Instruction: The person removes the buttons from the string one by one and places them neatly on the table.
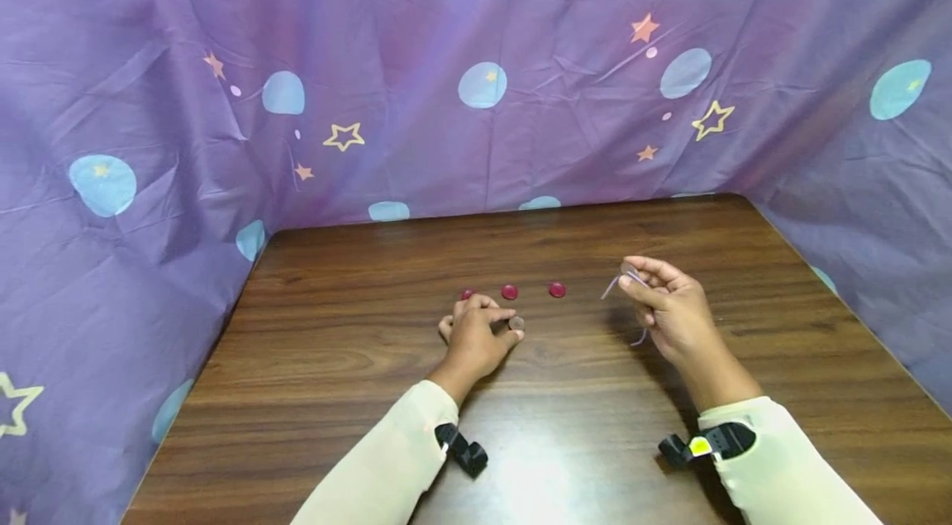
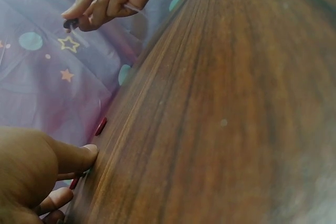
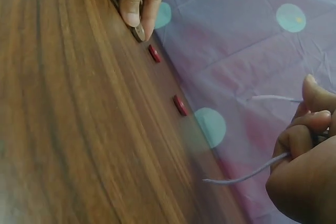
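On the table, my left hand [image 1: 473, 341] pinches a brown button [image 1: 516, 324] between thumb and forefinger; in the right wrist view this button [image 3: 138, 32] stands tilted on its edge. My right hand [image 1: 675, 314] is raised above the table at the right. Between its thumb and forefinger is another brown button [image 1: 629, 269], which looks dark in the left wrist view. A lilac string [image 3: 247, 175] runs through the right hand, with both loose ends hanging out. Whether it passes through the button cannot be made out. Three red buttons [image 1: 509, 292] form a row beyond the left hand, the leftmost partly hidden by its fingers.
The brown wooden table [image 1: 335, 426] spreads out under both hands. A purple curtain [image 1: 416, 29] with stars and blue dots hangs behind it and along both sides. Each wrist wears a black camera strap [image 1: 463, 451] over a pale sleeve [image 1: 387, 459].
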### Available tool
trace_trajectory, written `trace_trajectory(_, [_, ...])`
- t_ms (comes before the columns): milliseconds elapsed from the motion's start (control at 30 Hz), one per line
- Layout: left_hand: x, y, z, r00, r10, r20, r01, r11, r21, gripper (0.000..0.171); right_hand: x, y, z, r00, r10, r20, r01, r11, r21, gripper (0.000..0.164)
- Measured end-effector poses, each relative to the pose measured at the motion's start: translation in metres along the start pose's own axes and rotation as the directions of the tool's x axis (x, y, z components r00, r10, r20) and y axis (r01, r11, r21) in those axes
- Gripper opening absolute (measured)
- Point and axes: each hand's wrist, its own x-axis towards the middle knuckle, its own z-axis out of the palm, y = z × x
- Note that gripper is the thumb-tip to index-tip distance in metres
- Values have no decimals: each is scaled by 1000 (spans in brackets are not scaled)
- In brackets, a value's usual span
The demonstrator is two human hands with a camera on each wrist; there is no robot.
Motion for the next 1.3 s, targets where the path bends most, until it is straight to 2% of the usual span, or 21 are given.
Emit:
trace_trajectory(233, [2, 0, 2, 1000, 11, -23, -11, 1000, 13, 33, -9, 4, -9, 996, 11, 93, -3, 996, -85, 36])
trace_trajectory(400, [1, 1, 1, 1000, 7, -12, -7, 1000, -8, 33, -16, 7, -12, 990, 8, 143, 8, 993, -114, 37])
trace_trajectory(600, [-1, 3, 1, 1000, 7, 2, -7, 1000, -25, 33, -21, 7, -11, 993, -16, 115, 26, 996, -83, 38])
trace_trajectory(900, [0, 0, 3, 1000, 10, -10, -10, 1000, 2, 34, -25, 3, -6, 997, -49, 67, 53, 997, -55, 38])
trace_trajectory(1067, [-1, 2, 1, 1000, 18, -14, -18, 1000, -12, 34, -25, 2, -7, 997, -29, 71, 32, 999, -38, 36])
trace_trajectory(1300, [-3, 2, 0, 999, 29, -20, -30, 999, -23, 35, -26, 0, -9, 996, 10, 92, -4, 997, -71, 31])
